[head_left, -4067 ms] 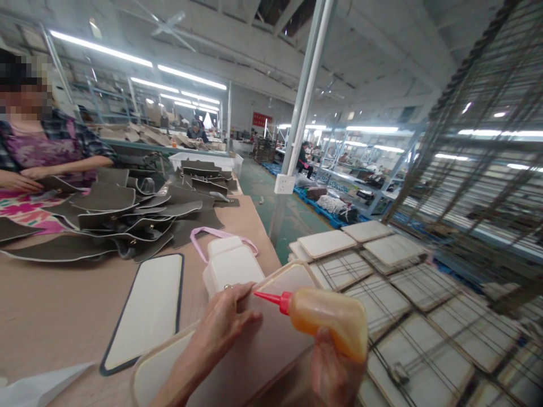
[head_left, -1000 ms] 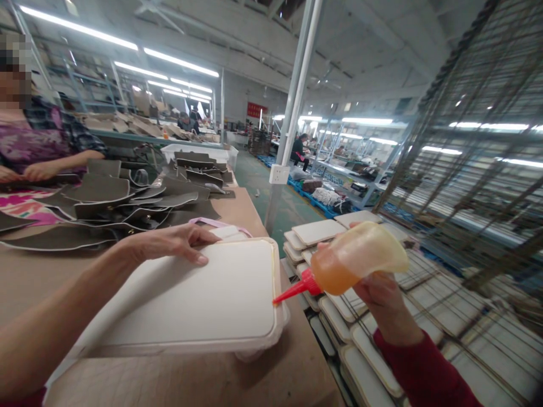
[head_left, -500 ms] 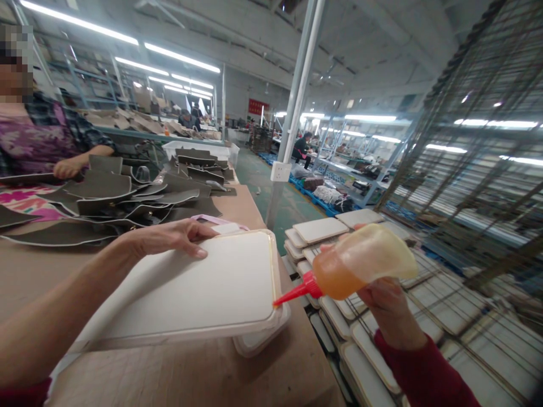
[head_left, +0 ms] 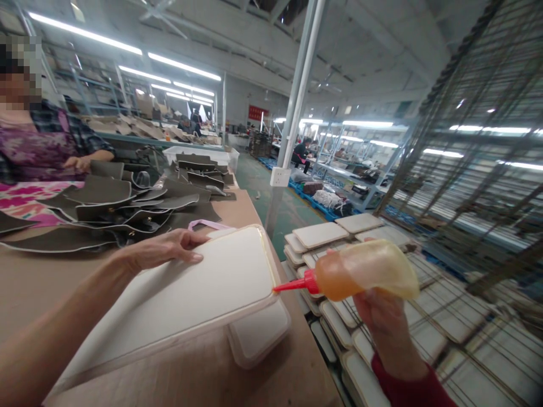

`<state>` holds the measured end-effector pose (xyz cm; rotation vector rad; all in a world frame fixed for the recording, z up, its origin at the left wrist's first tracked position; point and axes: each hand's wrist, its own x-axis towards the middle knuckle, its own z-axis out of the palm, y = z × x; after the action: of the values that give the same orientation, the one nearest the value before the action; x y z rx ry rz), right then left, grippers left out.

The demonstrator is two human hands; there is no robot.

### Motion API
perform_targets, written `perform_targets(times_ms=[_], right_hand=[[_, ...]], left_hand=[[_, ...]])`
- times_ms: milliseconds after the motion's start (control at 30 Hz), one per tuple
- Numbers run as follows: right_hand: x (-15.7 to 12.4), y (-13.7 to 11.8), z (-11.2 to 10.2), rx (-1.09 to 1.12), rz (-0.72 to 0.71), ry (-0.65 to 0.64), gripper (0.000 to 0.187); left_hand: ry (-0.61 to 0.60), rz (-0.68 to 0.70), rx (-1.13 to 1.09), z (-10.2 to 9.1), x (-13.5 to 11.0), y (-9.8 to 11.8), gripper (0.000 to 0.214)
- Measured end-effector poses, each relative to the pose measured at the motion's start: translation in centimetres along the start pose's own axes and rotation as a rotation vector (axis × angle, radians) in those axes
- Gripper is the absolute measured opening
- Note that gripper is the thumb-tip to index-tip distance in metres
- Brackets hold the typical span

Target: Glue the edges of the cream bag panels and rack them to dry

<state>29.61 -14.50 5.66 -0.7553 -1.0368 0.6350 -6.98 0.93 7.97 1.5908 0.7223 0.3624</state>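
A large white panel (head_left: 186, 299) with a cream edge lies across the brown table (head_left: 263, 384), resting on a white lidded box (head_left: 258, 333). My left hand (head_left: 163, 249) lies flat on the panel's far left part, fingers stretched out. My right hand (head_left: 384, 319) grips a soft squeeze bottle (head_left: 365, 270) of amber glue. Its red nozzle (head_left: 291, 285) touches the panel's right edge near the corner.
Dark grey cut pieces (head_left: 114, 209) pile up on the table's far side, where another person (head_left: 38, 147) handles them. Stacks of white panels (head_left: 322, 234) lie on wire racks (head_left: 466, 339) at the right. A pillar (head_left: 297, 107) stands beyond the table.
The panel has turned counter-clockwise under my left hand, baring more of the box. The bottle has levelled out and its nozzle has moved along the panel's right edge.
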Motion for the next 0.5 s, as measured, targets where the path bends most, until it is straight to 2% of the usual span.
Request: perform_targets(times_ms=[267,400,500], right_hand=[[-1.7,1.6,0.3,-0.096,-0.176,0.145,0.06],[-2.1,2.5,0.2,-0.085,-0.22,0.236,0.044],[-2.2,3.1,0.3,-0.086,-0.239,0.237,0.038]], left_hand=[[0.028,0.005,-0.178,0.4,1.5,-3.6,0.045],[0.066,0.014,-0.261,1.2,2.1,-5.1,0.05],[0.093,0.018,-0.316,2.1,2.4,-5.8,0.054]])
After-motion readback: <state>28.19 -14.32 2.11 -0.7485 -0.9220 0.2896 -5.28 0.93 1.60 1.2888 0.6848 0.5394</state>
